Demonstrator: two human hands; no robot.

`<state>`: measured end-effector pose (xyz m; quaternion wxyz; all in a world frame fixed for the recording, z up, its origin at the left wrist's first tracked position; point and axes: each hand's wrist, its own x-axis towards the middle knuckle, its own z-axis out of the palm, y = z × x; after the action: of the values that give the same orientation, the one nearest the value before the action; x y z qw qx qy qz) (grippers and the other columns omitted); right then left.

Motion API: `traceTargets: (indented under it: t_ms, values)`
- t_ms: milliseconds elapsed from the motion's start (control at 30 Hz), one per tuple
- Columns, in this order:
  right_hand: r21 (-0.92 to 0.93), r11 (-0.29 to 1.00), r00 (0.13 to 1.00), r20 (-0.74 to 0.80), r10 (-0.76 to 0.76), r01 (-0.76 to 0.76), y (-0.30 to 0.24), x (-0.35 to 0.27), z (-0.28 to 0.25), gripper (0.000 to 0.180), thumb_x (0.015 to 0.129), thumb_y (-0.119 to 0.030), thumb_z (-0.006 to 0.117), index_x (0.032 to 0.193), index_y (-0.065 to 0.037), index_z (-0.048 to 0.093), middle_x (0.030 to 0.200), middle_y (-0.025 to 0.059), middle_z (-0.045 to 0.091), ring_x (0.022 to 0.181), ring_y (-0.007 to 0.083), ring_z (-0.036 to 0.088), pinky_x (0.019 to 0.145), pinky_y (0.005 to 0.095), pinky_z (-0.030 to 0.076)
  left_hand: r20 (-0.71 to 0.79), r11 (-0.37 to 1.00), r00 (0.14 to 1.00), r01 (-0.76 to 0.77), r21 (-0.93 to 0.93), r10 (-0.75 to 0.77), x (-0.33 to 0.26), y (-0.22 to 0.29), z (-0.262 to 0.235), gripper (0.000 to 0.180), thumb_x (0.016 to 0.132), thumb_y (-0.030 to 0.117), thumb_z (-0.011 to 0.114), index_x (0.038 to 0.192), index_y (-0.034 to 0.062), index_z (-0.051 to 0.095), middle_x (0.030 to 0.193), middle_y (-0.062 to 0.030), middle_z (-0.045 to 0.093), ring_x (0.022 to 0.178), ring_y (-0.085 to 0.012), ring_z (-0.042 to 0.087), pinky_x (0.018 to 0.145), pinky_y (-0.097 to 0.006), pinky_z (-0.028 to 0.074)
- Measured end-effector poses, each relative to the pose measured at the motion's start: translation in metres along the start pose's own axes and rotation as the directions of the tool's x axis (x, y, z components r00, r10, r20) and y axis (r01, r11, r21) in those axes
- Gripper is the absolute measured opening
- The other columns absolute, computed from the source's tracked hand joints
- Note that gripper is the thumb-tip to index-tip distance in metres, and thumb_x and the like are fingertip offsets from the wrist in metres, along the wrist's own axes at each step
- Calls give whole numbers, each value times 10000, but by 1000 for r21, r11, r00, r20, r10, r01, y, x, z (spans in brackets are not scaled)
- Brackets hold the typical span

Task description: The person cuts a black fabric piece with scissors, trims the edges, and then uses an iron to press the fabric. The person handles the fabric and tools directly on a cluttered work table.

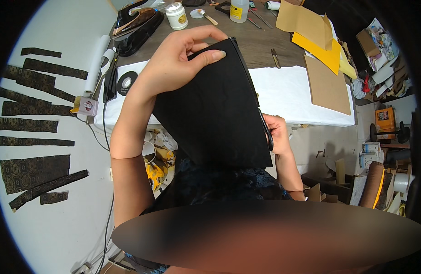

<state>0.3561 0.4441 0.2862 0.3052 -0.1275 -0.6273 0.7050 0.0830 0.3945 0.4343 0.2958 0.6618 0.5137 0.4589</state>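
Black sheet [215, 109]: looks thin, light and fairly stiff, holding flat without sagging, likely card or backed fabric; best pinched at an edge, as now. Held up between both hands, above the lap and in front of the white pad [292, 93]. Long axis running from the upper corner by the left hand [178, 59] down toward the body, tilted slightly right. Left hand pinching the top edge, thumb in front. Right hand [276, 132] clenched around black scissors [266, 132] at the right edge. Dark strips [32, 114] lying left of the left hand.
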Motion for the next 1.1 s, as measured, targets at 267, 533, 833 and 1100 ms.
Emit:
traceTargets:
  t_ms: [267,533,833,1100]
  values:
    - [-42,999,999,-28,-33,32,1,1,-4,152,866,-56,646,971,55,645,689,-43,597,578,-10,470,508,156,353,-6,1000,1000,-3,6,3,0,1,1,243,900,50,587,1126,-31,551,878,-27,661,825,-27,568,750,-162,444]
    - [-260,962,935,-354,-13,-85,-19,1,-22,178,840,-17,641,1011,29,663,623,-79,530,516,-7,400,474,160,273,-106,998,993,56,40,-52,3,-24,-24,222,897,71,613,1110,31,563,762,19,646,738,-15,563,667,-168,445]
    - [-738,649,779,-512,-362,-183,-34,-17,-73,189,801,-2,654,988,23,658,677,-11,627,602,18,496,551,190,427,-677,834,490,272,-479,-549,1,-209,-103,159,854,146,685,935,17,642,823,-46,644,716,-138,579,649,-271,479]
    - [-933,302,911,-287,-295,-196,-20,-30,-71,304,657,-5,645,957,-7,599,683,148,619,579,291,624,545,359,497,-876,823,211,488,-290,-433,-7,-290,-74,340,835,220,699,1069,3,579,967,-112,624,898,-230,568,833,-352,443]
